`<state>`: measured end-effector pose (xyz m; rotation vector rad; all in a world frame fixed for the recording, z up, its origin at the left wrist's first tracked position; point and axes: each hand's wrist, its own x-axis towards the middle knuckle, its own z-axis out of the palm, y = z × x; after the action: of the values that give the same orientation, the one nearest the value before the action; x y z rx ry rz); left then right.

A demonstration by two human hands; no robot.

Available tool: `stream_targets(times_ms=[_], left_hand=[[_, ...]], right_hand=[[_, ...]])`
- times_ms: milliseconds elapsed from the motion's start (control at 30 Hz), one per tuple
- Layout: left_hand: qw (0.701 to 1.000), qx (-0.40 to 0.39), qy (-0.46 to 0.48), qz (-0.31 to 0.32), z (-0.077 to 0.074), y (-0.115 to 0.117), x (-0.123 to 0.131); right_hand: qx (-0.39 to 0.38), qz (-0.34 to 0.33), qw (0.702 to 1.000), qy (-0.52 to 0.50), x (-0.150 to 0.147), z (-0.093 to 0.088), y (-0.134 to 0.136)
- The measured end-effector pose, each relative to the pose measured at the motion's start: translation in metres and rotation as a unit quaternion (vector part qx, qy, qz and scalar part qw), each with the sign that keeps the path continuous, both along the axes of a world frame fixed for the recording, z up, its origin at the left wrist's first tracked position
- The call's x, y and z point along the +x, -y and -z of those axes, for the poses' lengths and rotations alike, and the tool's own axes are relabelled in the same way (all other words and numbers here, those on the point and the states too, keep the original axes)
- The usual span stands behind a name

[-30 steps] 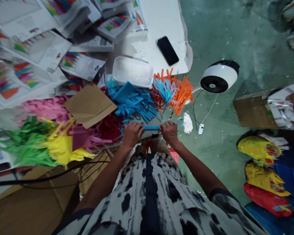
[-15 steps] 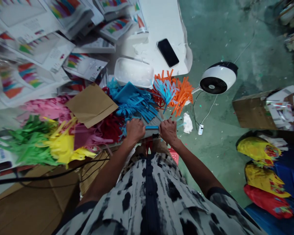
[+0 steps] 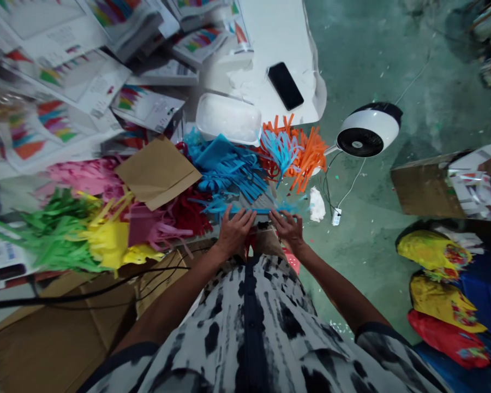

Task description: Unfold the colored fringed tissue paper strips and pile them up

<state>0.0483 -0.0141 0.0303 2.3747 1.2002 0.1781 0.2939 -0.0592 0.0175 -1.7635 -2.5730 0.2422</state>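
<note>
Green concrete floor (image 3: 372,60) surrounds the work area, with a fan (image 3: 369,131) at its edge and yellow bundles (image 3: 433,251) and a red bundle (image 3: 445,338) at right. Cut paper lies heaped by colour: blue fringe (image 3: 229,169), orange fringe (image 3: 306,153), red fringe (image 3: 188,213), pink fringe (image 3: 82,177), yellow fringe (image 3: 104,237) and green fringe (image 3: 51,234). Printed sheets (image 3: 61,82) are stacked at upper left. A blue strip (image 3: 245,210) lies across the near edge of the pile, just in front of the blue fringe. The left hand (image 3: 237,232) and right hand (image 3: 287,232) rest on it, fingers spread, released rather than clenched. Six colours show as cut. How much stock remains cannot be determined.
</note>
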Motion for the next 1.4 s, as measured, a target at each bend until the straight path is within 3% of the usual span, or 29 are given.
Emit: stream_targets(times_ms=[233,500,733,900,1067,1400], left_hand=[[0.997,-0.005,0.016,-0.072,0.004,0.018,0.004],[0.985,0.063,0.004,-0.163,0.001,0.011,-0.038],[0.998,0.018,0.057,-0.018,0.012,-0.015,0.006],[0.998,0.035,0.042,0.008,0.019,-0.032,0.016],[0.997,0.055,0.048,0.001,0.029,-0.038,0.013],[0.995,0.078,0.060,0.028,0.039,-0.044,0.011]], right_hand=[[0.053,0.048,0.997,0.014,-0.001,-0.003,-0.003],[0.062,0.039,0.997,0.020,-0.009,-0.002,-0.012],[0.056,0.033,0.998,0.014,-0.009,-0.009,-0.019],[0.047,0.032,0.998,-0.006,-0.017,-0.014,-0.030],[0.014,0.011,1.000,-0.026,-0.030,-0.006,-0.044],[-0.003,-0.033,0.998,-0.045,-0.016,0.006,-0.054]])
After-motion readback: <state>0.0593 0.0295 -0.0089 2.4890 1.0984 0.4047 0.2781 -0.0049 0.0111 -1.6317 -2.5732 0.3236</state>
